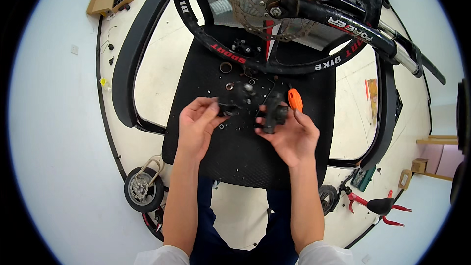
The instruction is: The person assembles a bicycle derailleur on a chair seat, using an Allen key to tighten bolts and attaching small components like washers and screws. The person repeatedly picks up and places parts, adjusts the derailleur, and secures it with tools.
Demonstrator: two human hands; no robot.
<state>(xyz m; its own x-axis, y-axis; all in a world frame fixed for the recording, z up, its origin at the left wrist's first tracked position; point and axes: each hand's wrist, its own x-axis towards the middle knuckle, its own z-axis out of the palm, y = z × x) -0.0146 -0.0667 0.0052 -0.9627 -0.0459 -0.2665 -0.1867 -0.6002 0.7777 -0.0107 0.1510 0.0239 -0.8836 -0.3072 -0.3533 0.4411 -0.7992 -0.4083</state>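
Note:
My left hand (197,121) pinches a black brake-caliper-like part (241,96) with silver bolt heads, held just above the seat of a black office chair (235,167). To its right, my right hand (296,138) grips a second black part (273,113), upright with a short round stub on its side; motion blurs it a little. The two parts are close but look apart. An orange-handled tool (295,99) lies behind my right fingertips. Beyond my left hand are a copper-coloured nut (229,87), a dark ring (225,67) and small washers (251,82).
A black bicycle wheel (206,39) with a brake disc (245,12) and fork (360,32) rests across the seat's back. Armrests (135,64) flank me. A small wheel (143,189), an open cardboard box (103,3) and a red-framed bike (363,201) stand on the floor.

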